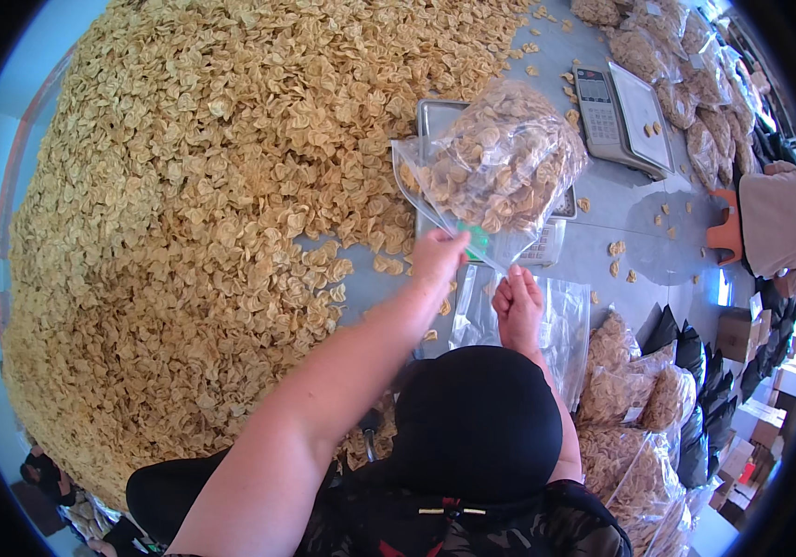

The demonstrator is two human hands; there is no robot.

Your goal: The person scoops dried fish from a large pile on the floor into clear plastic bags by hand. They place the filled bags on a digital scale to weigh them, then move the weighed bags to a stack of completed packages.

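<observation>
A clear plastic bag of dried, curled beige slices lies over the metal tray of a digital scale with a green-lit display. My left hand pinches the bag's flat top edge. Close by on the right, my right hand grips the lower corner of the same edge with thumb and finger. Flat, apparently unfilled clear plastic bags lie beneath and beside my right hand.
A huge heap of loose slices covers the left. A second scale stands upper right, with an orange stool beyond. Filled bags line the right, beside black bags. Stray slices dot the grey floor.
</observation>
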